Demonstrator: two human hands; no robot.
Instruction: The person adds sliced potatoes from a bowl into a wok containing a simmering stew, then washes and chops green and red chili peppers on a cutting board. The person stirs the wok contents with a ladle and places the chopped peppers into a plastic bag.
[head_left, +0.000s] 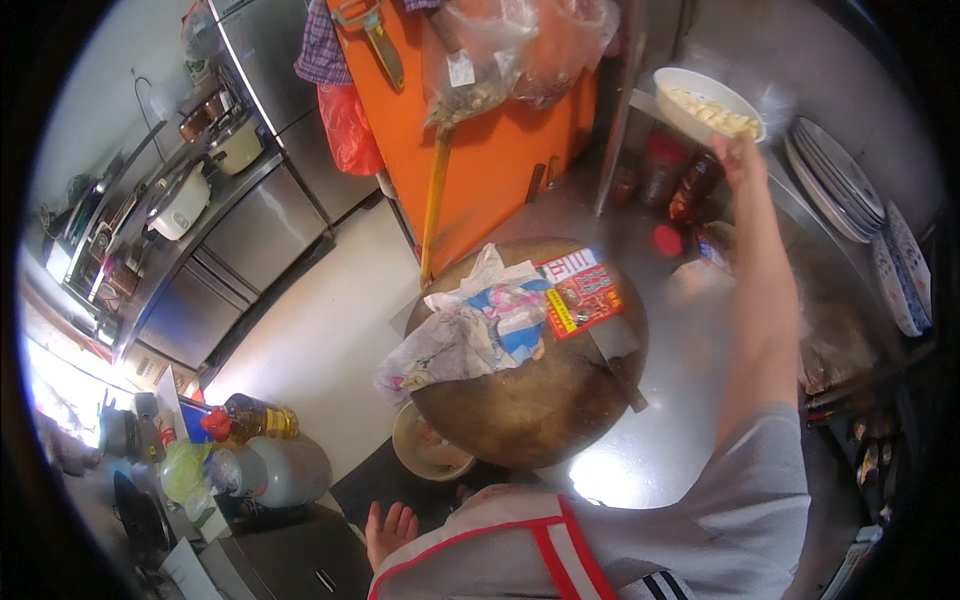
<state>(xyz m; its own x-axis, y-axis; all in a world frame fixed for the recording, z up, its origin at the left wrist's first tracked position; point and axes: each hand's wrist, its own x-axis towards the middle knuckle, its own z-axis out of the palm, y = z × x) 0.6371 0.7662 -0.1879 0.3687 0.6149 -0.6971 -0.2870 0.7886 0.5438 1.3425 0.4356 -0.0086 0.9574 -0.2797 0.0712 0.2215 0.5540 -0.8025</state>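
My right hand (741, 156) reaches up to the wall shelf, gripping the near rim of a white oval dish (671, 81) that holds pale peeled pieces, perhaps garlic cloves. Low in the view, my left hand (391, 529) hangs beside my body with bent fingers and nothing in it. Between them stands a round wooden chopping block (517, 420). A crumpled patterned cloth (457, 345), a red seasoning packet (589, 296) and a cleaver (616, 339) lie on it. A bowl (433, 450) sits below the block's left edge.
Stacked plates (836, 180) and lidded jars (660, 169) occupy the right shelves. An orange board (487, 180) with hanging bags stands behind the block. Lower left are a gas cylinder (289, 469) and an oil bottle (259, 420); rice cookers (180, 201) stand on the far counter.
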